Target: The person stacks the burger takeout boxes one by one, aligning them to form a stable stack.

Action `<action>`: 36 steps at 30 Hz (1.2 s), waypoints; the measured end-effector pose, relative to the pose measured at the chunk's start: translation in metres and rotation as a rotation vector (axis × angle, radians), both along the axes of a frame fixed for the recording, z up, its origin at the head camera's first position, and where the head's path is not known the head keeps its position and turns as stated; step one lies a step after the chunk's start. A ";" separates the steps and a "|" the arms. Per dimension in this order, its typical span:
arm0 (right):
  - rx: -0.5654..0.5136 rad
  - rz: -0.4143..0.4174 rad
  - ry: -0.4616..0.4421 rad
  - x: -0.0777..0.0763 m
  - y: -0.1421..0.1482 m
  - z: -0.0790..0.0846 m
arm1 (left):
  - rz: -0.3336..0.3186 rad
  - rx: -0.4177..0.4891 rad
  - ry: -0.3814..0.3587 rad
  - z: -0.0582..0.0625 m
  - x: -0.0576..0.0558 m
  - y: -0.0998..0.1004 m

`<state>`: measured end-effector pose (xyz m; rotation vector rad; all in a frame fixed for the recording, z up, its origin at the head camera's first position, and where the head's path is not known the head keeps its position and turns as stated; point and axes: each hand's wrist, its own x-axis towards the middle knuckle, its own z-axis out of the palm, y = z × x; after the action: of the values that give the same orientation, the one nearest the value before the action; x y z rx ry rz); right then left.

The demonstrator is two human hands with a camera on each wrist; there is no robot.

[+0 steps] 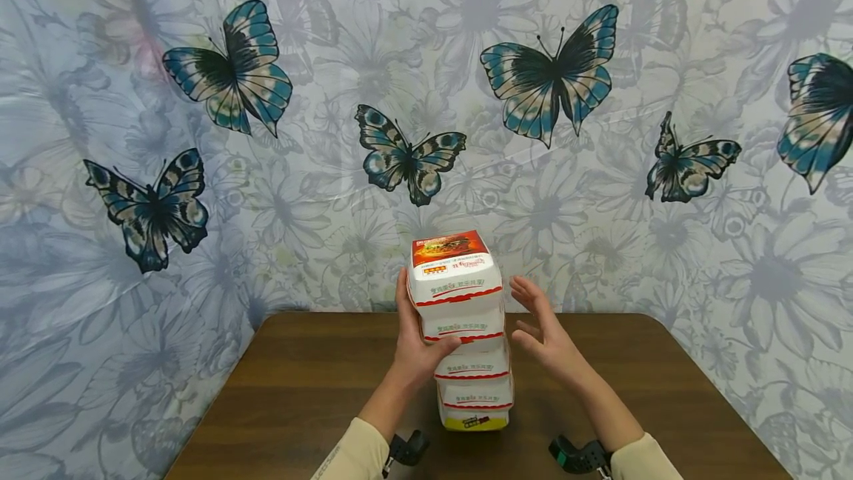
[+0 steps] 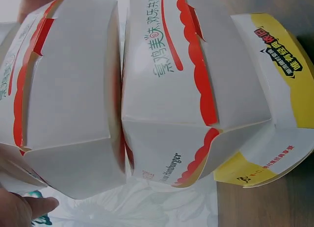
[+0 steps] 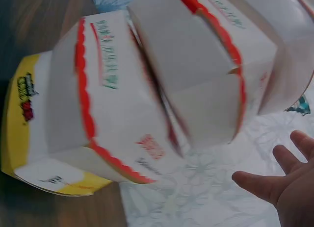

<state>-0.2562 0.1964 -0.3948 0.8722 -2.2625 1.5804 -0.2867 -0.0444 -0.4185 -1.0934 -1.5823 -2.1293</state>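
Several white cardboard burger boxes (image 1: 469, 354) stand stacked in a tall column, its upper part offset to the left. The top box (image 1: 460, 280) has a red burger picture on its lid and a red scalloped edge. Yellow trim marks the lowest box (image 1: 474, 421), also seen in the left wrist view (image 2: 274, 65). My left hand (image 1: 418, 350) grips an upper box from the left, thumb across the front and fingers along the side. On the other side my right hand (image 1: 549, 335) is held apart from the stack, fingers extended, holding nothing; its fingers (image 3: 260, 185) show in the right wrist view.
The stack rests on a dark brown wooden table (image 1: 300, 391). Right behind the table hangs a pale floral cloth (image 1: 320, 258) with printed butterflies. A black wrist device (image 1: 408, 449) is on the left wrist, another black device (image 1: 578, 456) on the right.
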 end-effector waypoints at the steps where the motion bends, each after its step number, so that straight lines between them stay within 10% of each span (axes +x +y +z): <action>1: -0.001 -0.008 -0.002 0.000 -0.001 -0.004 | -0.004 0.002 0.001 0.000 0.000 0.000; 10: -0.064 0.051 -0.111 0.003 -0.012 -0.037 | 0.005 -0.017 0.013 0.002 0.003 0.004; 36: -0.196 0.112 -0.179 0.006 -0.013 -0.038 | 0.024 -0.057 0.054 0.007 0.006 0.023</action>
<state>-0.2502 0.1837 -0.4333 0.8479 -2.1568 1.9641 -0.2811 -0.0218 -0.4117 -1.1341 -1.6329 -2.0340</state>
